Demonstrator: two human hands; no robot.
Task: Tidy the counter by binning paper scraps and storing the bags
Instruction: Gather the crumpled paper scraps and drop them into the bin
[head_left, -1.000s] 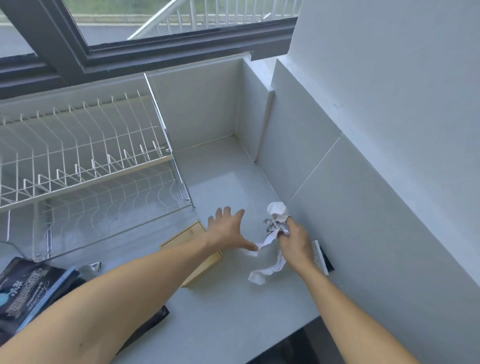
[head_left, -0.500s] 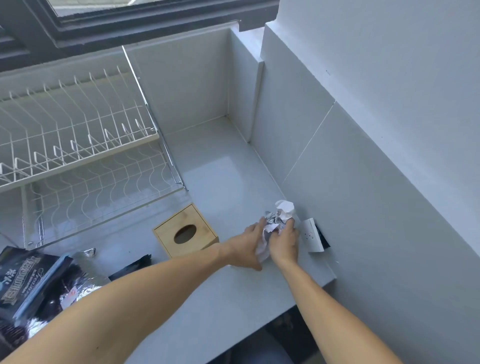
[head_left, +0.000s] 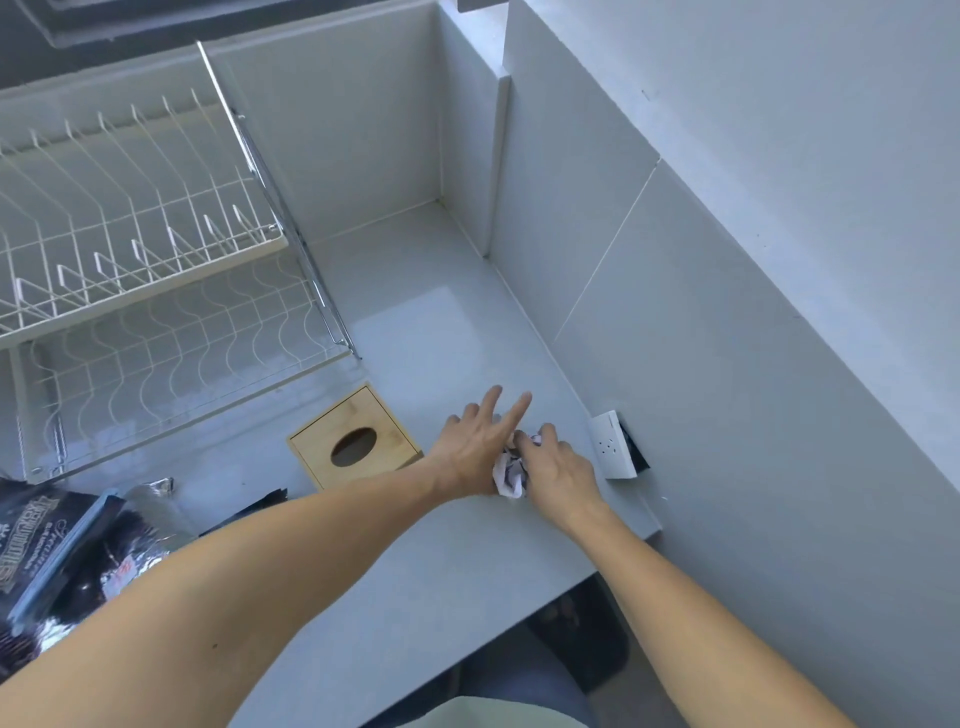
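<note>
Head view. Both forearms reach out over a pale grey counter (head_left: 426, 322) toward its right end, near the tiled wall.

Crumpled paper scrap (head_left: 511, 467), white with dark print, sits between the two hands, low over the counter; whether it touches the surface is hard to judge from this angle.

Right hand (head_left: 558, 465): fingers curled around the right side of the scrap, gripping it.

Left hand (head_left: 478, 447): fingers straight and spread, pointing away from the body, palm side against the left edge of the scrap. No curl visible.

White wall socket (head_left: 613, 447) just right of the right hand, hanging off the wall tile with a dark gap behind it.

Bamboo tissue box (head_left: 356, 447) with an oval slot stands on the counter just left of the left hand, apart from it.

Dark printed bags (head_left: 57, 561) lie in a heap at the left edge of the counter, partly covered by the left forearm. A crinkled silver foil piece (head_left: 153, 491) lies beside them.

White wire dish rack (head_left: 140, 249), two tiers, stands at the back left.
</note>
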